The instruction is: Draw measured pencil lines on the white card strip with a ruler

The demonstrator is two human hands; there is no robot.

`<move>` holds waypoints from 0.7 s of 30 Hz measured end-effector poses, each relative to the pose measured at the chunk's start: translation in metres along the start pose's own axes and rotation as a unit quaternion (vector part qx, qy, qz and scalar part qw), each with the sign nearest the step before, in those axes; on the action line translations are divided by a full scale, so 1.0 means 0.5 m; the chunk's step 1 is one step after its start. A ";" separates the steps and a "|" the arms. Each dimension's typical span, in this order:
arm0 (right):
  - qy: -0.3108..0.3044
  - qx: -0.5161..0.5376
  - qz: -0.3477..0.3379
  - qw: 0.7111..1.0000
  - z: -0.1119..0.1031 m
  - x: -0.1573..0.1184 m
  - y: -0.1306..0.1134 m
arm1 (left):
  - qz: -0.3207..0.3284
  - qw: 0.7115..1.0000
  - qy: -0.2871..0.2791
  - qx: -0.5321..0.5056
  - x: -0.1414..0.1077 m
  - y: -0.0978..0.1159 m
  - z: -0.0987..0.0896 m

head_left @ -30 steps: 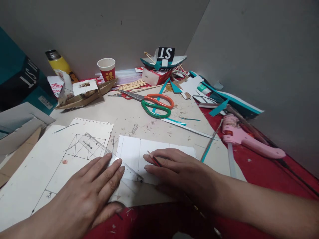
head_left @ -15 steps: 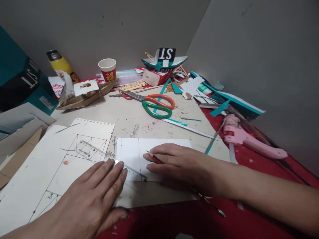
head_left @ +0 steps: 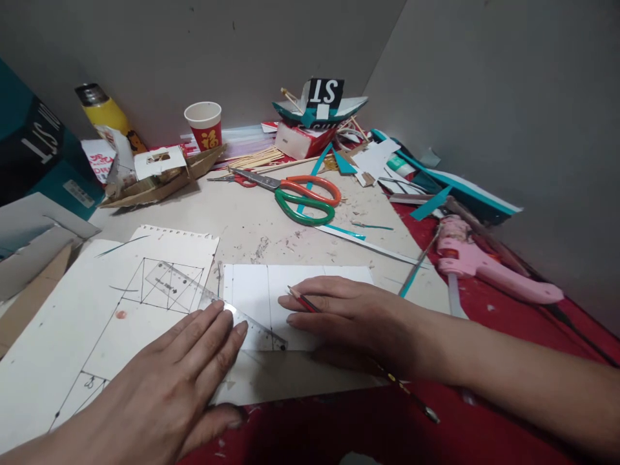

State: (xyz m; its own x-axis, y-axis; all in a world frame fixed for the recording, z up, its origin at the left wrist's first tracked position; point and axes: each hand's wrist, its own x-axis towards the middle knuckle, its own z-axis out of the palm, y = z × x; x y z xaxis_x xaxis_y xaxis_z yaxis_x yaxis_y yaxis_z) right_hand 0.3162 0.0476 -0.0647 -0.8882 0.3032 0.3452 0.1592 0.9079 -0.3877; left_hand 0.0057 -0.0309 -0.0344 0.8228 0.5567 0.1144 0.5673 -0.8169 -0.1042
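The clear, flat plastic ruler (head_left: 255, 325) slants onto the white rectangular card (head_left: 250, 284); likely light, stiff, slippery, best pinned mid-length. Left hand (head_left: 177, 381): grip released, fingers flat on it. Right hand (head_left: 353, 316), over the card: grip grasping a slim red-and-black wooden pencil (head_left: 306, 303).

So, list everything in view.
Paper: count unclear, white, left
Card: 1, white, front middle
Ruler: 1, clear, across paper and card
Pencil: 1, red-black, over card
Big scissors: 1, orange-green handles, middle
Small scissors: 1, red handles, alongside
Cup: 1, red-white, back
Bottle: 1, yellow, back left
Model boats: 2, brown and teal, back
Small box: 1, red-white, under teal boat
Big box: 1, teal-black, left
Open box: 1, white, left
Sticks: many, tan, back
Scraps: several, teal-white, right
Glue gun: 1, pink, right
Left grip: 1, on ruler
Right grip: 1, on pencil
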 end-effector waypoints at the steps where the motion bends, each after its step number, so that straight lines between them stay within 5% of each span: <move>1: 0.003 -0.003 -0.001 1.000 0.000 0.000 0.000 | -0.001 1.000 0.003 -0.003 0.000 -0.001 0.001; 21: 0.012 -0.023 0.001 1.000 0.001 -0.008 -0.004 | 0.009 0.999 0.016 0.037 0.000 0.004 0.007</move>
State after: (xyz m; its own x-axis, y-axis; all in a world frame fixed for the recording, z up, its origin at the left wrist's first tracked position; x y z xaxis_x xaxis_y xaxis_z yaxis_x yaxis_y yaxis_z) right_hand 0.3194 0.0444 -0.0657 -0.8775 0.3111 0.3651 0.1808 0.9195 -0.3491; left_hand 0.0070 -0.0323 -0.0383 0.8318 0.5363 0.1430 0.5547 -0.8125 -0.1796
